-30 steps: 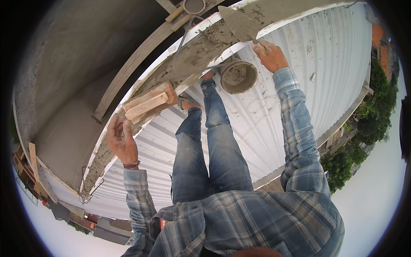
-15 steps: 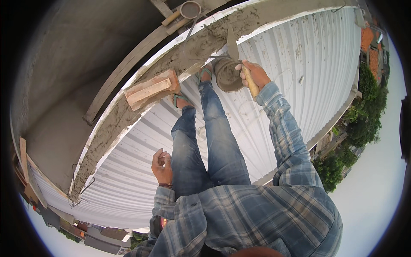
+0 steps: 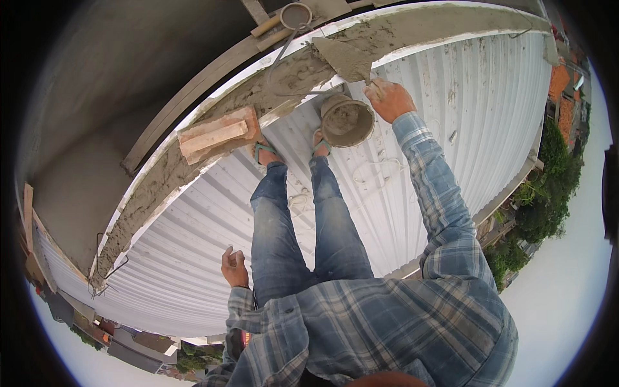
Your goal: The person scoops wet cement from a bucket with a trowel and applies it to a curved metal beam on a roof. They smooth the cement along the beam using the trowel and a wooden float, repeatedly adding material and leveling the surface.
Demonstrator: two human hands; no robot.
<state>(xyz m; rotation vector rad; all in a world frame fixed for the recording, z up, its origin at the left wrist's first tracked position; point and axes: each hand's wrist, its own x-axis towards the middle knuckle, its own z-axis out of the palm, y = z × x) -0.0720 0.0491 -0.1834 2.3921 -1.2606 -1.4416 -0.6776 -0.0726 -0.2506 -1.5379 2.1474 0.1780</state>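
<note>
My right hand (image 3: 389,98) grips a trowel, whose grey blade (image 3: 342,59) rests on wet mortar (image 3: 389,32) along the top of a long white-edged ledge. Beside that hand, below the ledge, a bucket (image 3: 361,131) holds grey mortar. My left hand (image 3: 234,268) hangs beside my left leg, fingers loosely bent and apart, holding nothing visible. A red brick (image 3: 192,153) with a narrower pale piece (image 3: 215,136) on it lies on the mortar to the left of my feet.
I stand on white corrugated roofing (image 3: 471,116). Beyond the ledge are a dark concrete surface (image 3: 77,168), a timber plank (image 3: 174,109), a round container (image 3: 296,15) with bent wires, and more wire (image 3: 98,277) at the left end. Rooftops (image 3: 561,84) and trees (image 3: 541,193) lie past the roof edge.
My left hand has left the brick and dropped beside my leg. The trowel swung down over the bucket and is back on the mortar, further left. My feet have shifted.
</note>
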